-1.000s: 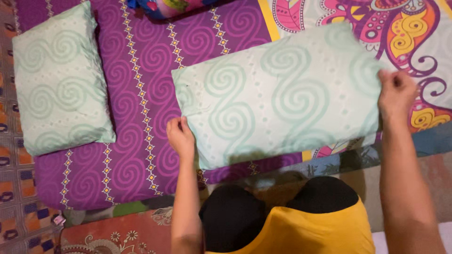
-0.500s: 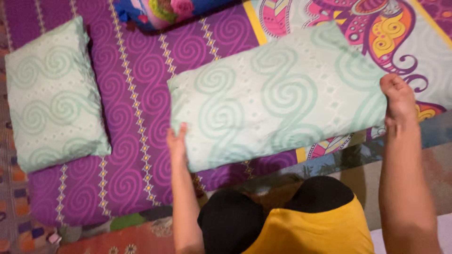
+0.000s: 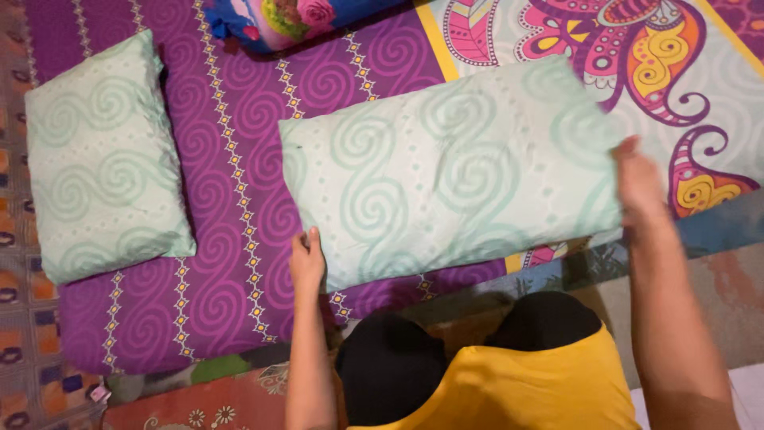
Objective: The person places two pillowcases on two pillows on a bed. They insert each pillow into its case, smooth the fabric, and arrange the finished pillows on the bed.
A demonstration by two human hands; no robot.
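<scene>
The right hand (image 3: 639, 185) is blurred, its grip unclear. The left hand (image 3: 306, 259), fingers flat, presses the pillow's (image 3: 450, 167) near corner. The pillow lies on the purple sheet (image 3: 231, 159), long axis left to right, tilted.

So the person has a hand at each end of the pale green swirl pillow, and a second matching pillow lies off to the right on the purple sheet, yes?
Not quite. The second pillow lies to the left, as the head view shows. The rest holds: the left hand and right hand are at the two ends of the pale green swirl pillow, and the second one lies on the purple sheet.
</scene>
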